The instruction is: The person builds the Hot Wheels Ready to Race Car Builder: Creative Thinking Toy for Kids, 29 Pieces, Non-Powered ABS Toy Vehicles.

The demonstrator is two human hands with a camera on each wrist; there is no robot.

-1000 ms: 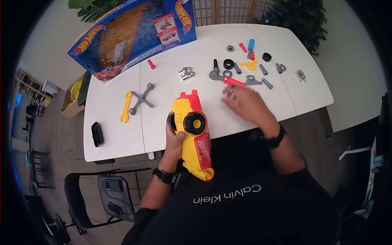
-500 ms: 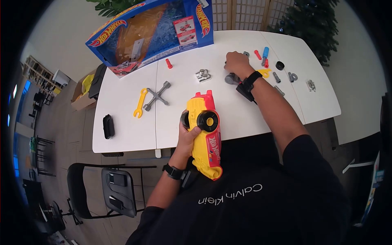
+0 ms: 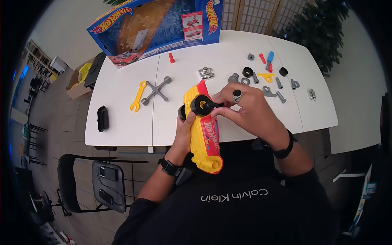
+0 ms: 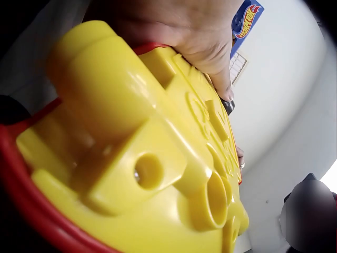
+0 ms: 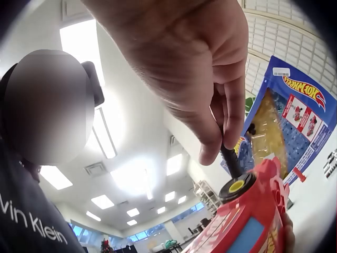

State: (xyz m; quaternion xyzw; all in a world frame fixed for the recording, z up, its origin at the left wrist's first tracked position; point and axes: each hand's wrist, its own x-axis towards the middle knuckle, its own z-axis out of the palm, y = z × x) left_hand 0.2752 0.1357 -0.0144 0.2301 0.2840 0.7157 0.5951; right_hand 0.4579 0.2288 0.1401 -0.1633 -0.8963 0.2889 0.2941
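Observation:
My left hand [image 3: 184, 134] grips a red and yellow toy car [image 3: 203, 141], tilted so that its yellow underside shows, with the thumb by a black wheel [image 3: 197, 107]. Between thumb and fingers of my right hand [image 3: 251, 110] is a black driver bit [image 5: 230, 162]. Its lower end meets the hub of the wheel [image 5: 238, 188] in the right wrist view. The left wrist view is mostly filled by the car's yellow underside [image 4: 158, 184], with holes and a stub. A grey ratchet head [image 3: 233, 77] lies on the table, partly hidden behind my right hand.
On the white table [image 3: 122, 122] lie a yellow wrench [image 3: 138, 96], a grey cross wrench [image 3: 156, 90], a black part [image 3: 103, 119], a red bolt [image 3: 171, 58] and silver parts [image 3: 206, 73]. Grey bolts, a yellow piece [image 3: 266, 77] and a blue screwdriver [image 3: 270, 59] lie right. A box [image 3: 163, 51] stands behind.
My right hand has reached out to the ratchet, taken the black bit from it and brought it back to the car's wheel. The left hand has kept its hold on the car.

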